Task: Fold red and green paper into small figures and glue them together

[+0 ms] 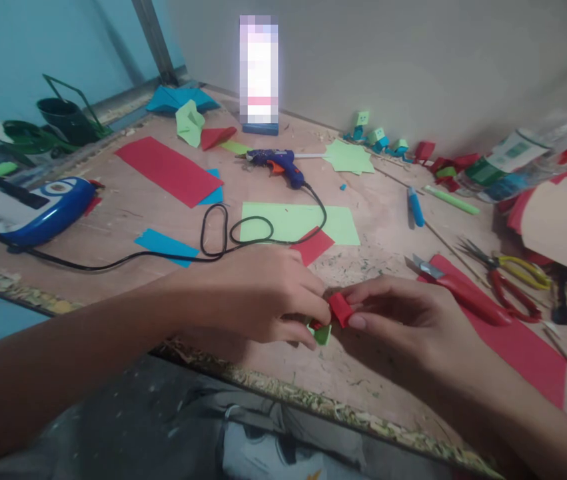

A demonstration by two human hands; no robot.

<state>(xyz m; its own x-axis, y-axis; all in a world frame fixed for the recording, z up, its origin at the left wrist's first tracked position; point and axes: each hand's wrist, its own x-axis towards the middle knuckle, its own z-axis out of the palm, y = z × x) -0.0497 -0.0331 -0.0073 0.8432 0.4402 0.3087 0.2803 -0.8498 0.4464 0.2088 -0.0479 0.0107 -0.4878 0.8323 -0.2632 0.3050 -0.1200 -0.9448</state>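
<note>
Near the table's front edge my two hands meet over small folded paper pieces. My right hand (408, 313) pinches a small red folded paper piece (340, 310) between thumb and fingers. Curled beside it, my left hand (273, 293) has its fingers around a small green and red paper piece (320, 333), partly hidden by those fingers. The two pieces are close together; I cannot tell whether they are joined. Just beyond my left hand lie a red paper scrap (314, 247) and a light green paper sheet (303, 223).
A blue glue gun (276, 163) lies mid-table, its black cord looping left. On the right are a red-handled cutter (468, 290), scissors (508, 287), thin sticks and red paper (538, 360). Small paper figures (377, 139) stand by the wall; a lit phone (259, 73) leans behind.
</note>
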